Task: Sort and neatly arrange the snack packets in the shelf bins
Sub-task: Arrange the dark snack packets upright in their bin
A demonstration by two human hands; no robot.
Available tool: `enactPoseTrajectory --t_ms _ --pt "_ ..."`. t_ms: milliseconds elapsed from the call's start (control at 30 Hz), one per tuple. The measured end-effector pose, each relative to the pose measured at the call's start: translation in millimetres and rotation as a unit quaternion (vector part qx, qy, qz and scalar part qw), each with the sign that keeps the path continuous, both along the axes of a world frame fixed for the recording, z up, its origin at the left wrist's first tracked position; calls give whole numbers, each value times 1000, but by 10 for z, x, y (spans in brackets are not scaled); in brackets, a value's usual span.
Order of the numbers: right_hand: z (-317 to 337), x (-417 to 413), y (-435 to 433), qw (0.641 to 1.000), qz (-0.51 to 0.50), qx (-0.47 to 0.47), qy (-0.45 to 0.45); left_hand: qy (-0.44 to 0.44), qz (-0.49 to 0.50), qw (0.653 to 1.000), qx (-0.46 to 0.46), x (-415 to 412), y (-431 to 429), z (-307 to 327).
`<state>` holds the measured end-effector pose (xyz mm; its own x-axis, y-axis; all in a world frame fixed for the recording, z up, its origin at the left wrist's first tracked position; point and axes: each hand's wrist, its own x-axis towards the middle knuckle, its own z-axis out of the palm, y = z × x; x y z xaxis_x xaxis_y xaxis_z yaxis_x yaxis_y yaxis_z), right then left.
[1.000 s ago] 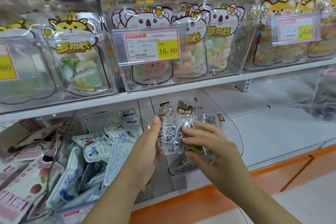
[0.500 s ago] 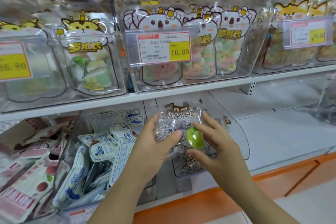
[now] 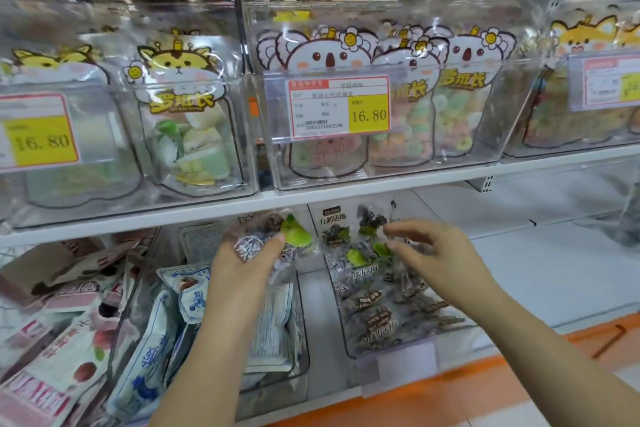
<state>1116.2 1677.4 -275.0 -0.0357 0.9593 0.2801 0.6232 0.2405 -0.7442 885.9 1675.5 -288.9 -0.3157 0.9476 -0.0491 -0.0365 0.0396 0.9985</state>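
Note:
My left hand point(image 3: 242, 263) grips a clear plum snack packet point(image 3: 273, 236) with a green plum print, held up just under the white shelf edge. My right hand point(image 3: 436, 253) hovers with its fingers apart over the clear bin point(image 3: 391, 347) on the lower shelf. That bin holds several matching dark plum packets point(image 3: 367, 253), some upright at the back and others lying flat. The right fingertips are at the top of an upright packet; I cannot tell whether they touch it.
A clear bin point(image 3: 221, 340) left of my arm holds blue-and-white packets, and pink packets point(image 3: 59, 340) pile at far left. The upper shelf point(image 3: 311, 198) carries bins of animal-shaped candy bags with a 16.80 price tag point(image 3: 341, 107). White bare shelf point(image 3: 554, 270) lies to the right.
Both hands held one packet together in front of the bin. The left hand has now carried it up and left, and the right hand has let go and moved right over the bin.

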Motion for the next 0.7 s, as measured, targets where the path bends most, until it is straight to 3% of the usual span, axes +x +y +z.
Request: enactPoseTrajectory --t_ms 133,267,367,467,700 --pt "68 -126 540 987 56 -37 -148 9 2 1000 10 21 43 96" --pt "-64 -348 1051 926 150 -178 -297 2 14 999 34 8 118 74" --pt "-196 -439 1294 882 166 -280 -340 2 12 999 45 -15 148 77" --pt "-272 -475 1441 855 157 -305 -389 -5 -4 998 58 -30 173 85" --pt "-450 -504 1590 851 124 -328 -392 12 -11 998 58 -18 186 95"
